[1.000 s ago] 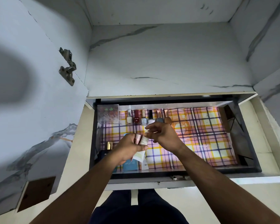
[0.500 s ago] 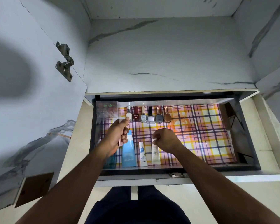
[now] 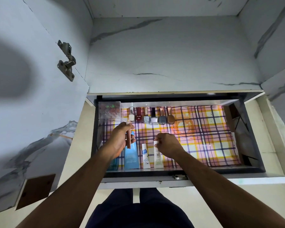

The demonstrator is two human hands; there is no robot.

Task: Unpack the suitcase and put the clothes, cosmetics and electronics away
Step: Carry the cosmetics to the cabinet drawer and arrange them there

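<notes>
An open drawer (image 3: 252, 134) lined with checked paper holds cosmetics. My left hand (image 3: 120, 139) grips a slim rose-gold tube (image 3: 129, 142) above the drawer's left side. My right hand (image 3: 167, 143) pinches the cap end of a white-green tube (image 3: 158, 159) that lies flat near the front. Beside it lie a small white tube (image 3: 145, 157) and a blue tube (image 3: 131, 156). Several nail polish bottles (image 3: 153, 118) stand in a row along the back, next to a clear palette box (image 3: 109, 111).
The drawer's right half shows only checked liner (image 3: 209, 137). A marble-pattern cupboard shelf (image 3: 171, 55) sits above the drawer, and an open door with a hinge (image 3: 67, 60) stands at the left. My dark trousers (image 3: 138, 211) are below the drawer front.
My hands have parted: the right laid the white-green tube down beside the small white tube, the left carried the rose-gold tube left. In the last half second little has moved.
</notes>
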